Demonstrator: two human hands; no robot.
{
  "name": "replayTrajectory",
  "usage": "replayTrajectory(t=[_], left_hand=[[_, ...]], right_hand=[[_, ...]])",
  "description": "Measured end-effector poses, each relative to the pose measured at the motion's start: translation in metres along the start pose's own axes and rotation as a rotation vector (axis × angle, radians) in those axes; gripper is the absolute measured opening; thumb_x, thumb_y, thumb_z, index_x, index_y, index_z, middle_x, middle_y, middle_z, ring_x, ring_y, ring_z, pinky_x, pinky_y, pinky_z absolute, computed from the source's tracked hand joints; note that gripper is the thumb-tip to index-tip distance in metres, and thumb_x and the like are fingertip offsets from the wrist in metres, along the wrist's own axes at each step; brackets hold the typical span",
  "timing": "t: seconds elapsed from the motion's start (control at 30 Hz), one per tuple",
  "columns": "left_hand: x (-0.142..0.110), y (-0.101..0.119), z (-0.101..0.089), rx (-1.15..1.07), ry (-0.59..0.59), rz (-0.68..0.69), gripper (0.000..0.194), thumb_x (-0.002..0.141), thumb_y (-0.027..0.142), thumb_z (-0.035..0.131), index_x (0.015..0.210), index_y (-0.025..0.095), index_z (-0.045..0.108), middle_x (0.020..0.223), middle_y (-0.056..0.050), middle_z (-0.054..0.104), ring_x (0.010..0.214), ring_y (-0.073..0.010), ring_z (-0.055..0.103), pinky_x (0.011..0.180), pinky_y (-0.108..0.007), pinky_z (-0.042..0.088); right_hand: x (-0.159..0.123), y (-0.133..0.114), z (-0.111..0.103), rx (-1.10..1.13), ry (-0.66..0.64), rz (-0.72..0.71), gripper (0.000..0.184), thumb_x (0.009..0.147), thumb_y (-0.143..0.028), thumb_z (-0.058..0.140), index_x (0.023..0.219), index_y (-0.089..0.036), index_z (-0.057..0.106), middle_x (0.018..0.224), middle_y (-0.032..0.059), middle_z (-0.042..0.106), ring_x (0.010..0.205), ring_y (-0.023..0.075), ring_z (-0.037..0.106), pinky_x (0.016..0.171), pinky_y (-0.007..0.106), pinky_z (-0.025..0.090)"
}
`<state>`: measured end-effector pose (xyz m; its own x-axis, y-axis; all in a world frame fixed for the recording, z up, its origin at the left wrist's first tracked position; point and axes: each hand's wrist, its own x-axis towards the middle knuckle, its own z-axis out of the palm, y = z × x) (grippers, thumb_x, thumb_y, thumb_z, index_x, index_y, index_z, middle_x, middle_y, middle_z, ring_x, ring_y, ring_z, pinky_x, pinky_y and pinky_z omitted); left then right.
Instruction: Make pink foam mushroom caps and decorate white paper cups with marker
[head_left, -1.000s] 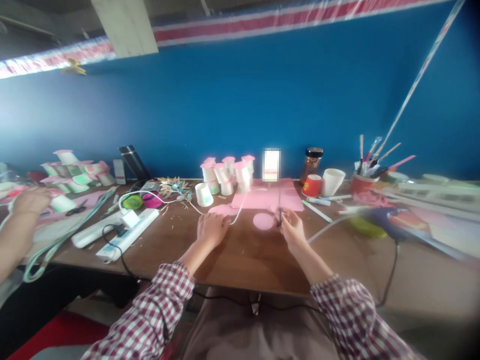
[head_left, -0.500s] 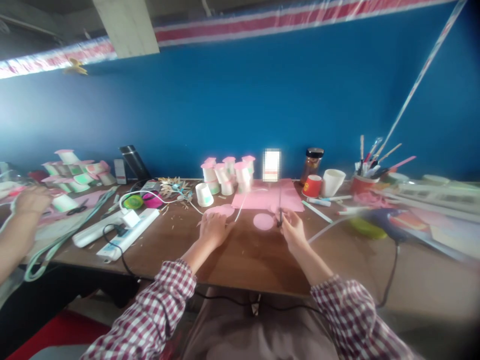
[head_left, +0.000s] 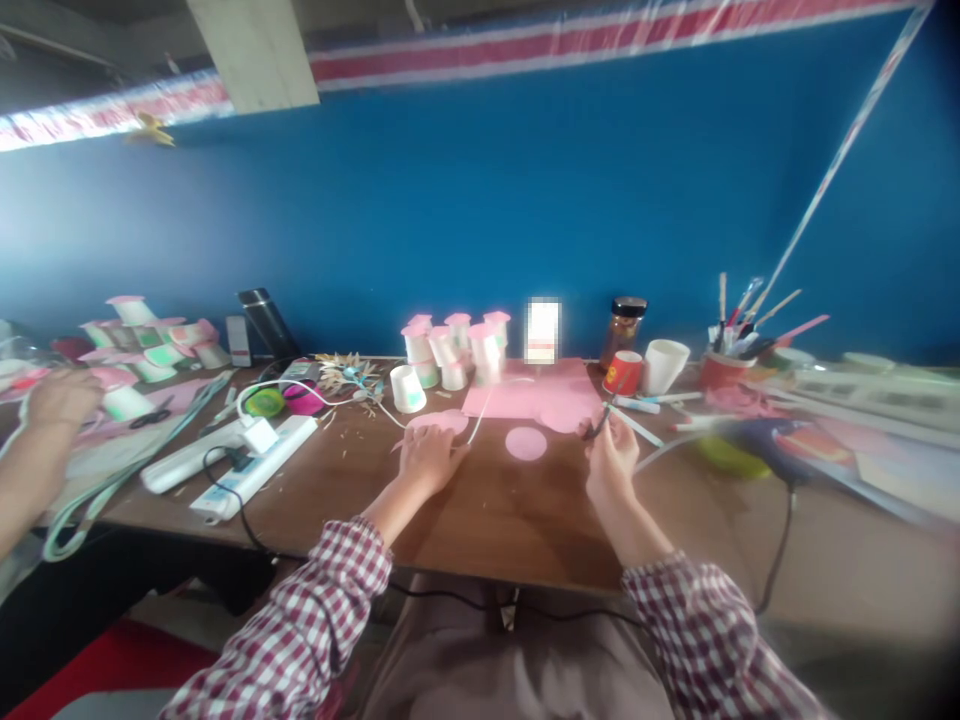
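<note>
My left hand [head_left: 431,460] lies on the table, palm down with fingers stretched forward over a piece of pink paper [head_left: 455,420]. A thin white cord [head_left: 480,415] runs beside its thumb. In my right hand [head_left: 613,455] I grip a pair of dark scissors [head_left: 598,428], blades pointing up and away from me. Between the hands a pink paper circle [head_left: 526,443] lies flat, apart from both. Behind it is a larger pink sheet [head_left: 525,395] with a rounded front edge at the right.
White cups with pink tops [head_left: 454,355] are stacked behind, near a single white cup [head_left: 408,388]. A power strip [head_left: 255,470] sits left. Right are a red cup [head_left: 622,373], a white cup [head_left: 666,366], a lidded jar [head_left: 627,325] and markers [head_left: 636,404]. Another person's hand [head_left: 64,405] works far left.
My right hand has moved right with the scissors, away from the pink circle, and the blades now tilt rightward. My left hand stays put.
</note>
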<state>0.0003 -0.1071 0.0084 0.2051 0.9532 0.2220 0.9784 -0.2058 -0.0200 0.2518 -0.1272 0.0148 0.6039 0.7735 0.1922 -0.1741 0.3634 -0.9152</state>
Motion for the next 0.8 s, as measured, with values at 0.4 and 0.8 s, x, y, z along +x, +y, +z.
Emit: replayTrajectory(t=[0.4, 0.8], left_hand=[[-0.003, 0.0, -0.002, -0.035, 0.008, 0.018, 0.044, 0.087, 0.053, 0.037, 0.101, 0.019, 0.061, 0.107, -0.011, 0.064, 0.107, -0.029, 0.053, 0.099, -0.045, 0.027], [0.001, 0.02, -0.017, -0.194, 0.046, 0.086, 0.029, 0.087, 0.037, 0.044, 0.102, 0.021, 0.063, 0.114, -0.011, 0.061, 0.113, -0.0299, 0.05, 0.1, -0.045, 0.028]], right_hand=[[-0.003, 0.0, 0.002, 0.046, -0.064, 0.045, 0.036, 0.072, -0.052, 0.063, 0.08, -0.018, 0.055, 0.063, -0.0009, 0.053, 0.051, 0.0084, 0.046, 0.041, 0.019, 0.029], [-0.005, -0.001, 0.003, 0.027, -0.06, 0.079, 0.036, 0.069, -0.05, 0.067, 0.08, -0.017, 0.056, 0.067, 0.0001, 0.055, 0.053, 0.0092, 0.05, 0.04, 0.018, 0.03]])
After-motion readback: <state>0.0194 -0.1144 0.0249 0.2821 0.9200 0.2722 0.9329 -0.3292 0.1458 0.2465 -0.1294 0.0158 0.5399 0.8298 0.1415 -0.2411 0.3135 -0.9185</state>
